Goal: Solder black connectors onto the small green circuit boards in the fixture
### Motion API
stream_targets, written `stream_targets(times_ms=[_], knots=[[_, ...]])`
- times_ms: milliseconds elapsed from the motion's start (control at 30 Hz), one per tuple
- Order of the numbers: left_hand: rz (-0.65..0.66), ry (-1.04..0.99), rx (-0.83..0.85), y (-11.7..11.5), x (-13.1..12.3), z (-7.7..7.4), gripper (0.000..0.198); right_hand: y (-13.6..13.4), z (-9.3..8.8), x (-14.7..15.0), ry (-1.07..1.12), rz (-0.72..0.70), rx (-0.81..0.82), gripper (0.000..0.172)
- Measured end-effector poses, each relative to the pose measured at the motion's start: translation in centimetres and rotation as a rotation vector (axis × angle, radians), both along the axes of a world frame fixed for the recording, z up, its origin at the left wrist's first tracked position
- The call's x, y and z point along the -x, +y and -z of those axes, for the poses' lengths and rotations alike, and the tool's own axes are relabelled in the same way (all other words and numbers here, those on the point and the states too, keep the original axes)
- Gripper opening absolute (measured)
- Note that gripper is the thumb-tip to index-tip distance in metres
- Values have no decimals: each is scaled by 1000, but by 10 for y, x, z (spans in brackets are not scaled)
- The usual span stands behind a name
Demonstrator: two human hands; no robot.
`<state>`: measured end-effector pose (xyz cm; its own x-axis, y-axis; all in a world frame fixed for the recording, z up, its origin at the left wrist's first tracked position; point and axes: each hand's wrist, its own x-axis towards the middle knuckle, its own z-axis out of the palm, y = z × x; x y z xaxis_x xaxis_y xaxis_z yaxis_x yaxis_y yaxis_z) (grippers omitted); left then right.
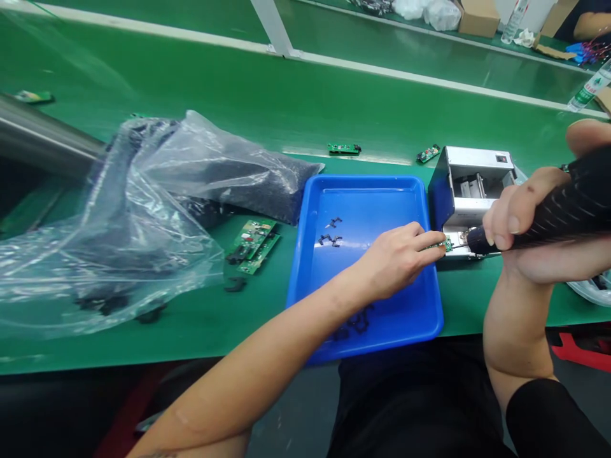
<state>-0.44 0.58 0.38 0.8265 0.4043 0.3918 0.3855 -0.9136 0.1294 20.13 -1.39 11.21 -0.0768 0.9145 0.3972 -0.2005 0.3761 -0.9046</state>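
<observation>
My left hand (405, 257) pinches a small green circuit board (447, 243) above the right edge of the blue tray (365, 200). My right hand (529, 210) is wrapped round a black electric screwdriver (548, 219), held nearly level with its tip pointing left. The tip reaches the board in front of the silver machine (477, 175); whether it touches a screw is too small to tell. Black clip-like parts (330, 240) lie in the tray, with more (358, 320) near its front edge, partly behind my left forearm.
Clear plastic bags of black parts (224, 172) lie left of the tray. Two stacked green boards (252, 245) and a loose black clip (235, 284) sit between. Small boards (344, 149) (428, 153) lie behind. A bottle (589, 89) and another person's arm (592, 27) are at the upper right.
</observation>
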Motion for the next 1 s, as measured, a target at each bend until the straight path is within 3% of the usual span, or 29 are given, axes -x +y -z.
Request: stream_targets(times_ms=[167,467,633,1000], knots=[[0,18,4,0,0,1,32,-1,-2,11,91,79,-104,56],[0,28,12,-1,0,-4,29,0,-12,25,129,-7,17,62],[10,49,15,-1,1,-5,30,0,-8,33,130,61,15,60],[6,10,32,-2,0,-2,27,5,12,31,190,-72,-40,53]])
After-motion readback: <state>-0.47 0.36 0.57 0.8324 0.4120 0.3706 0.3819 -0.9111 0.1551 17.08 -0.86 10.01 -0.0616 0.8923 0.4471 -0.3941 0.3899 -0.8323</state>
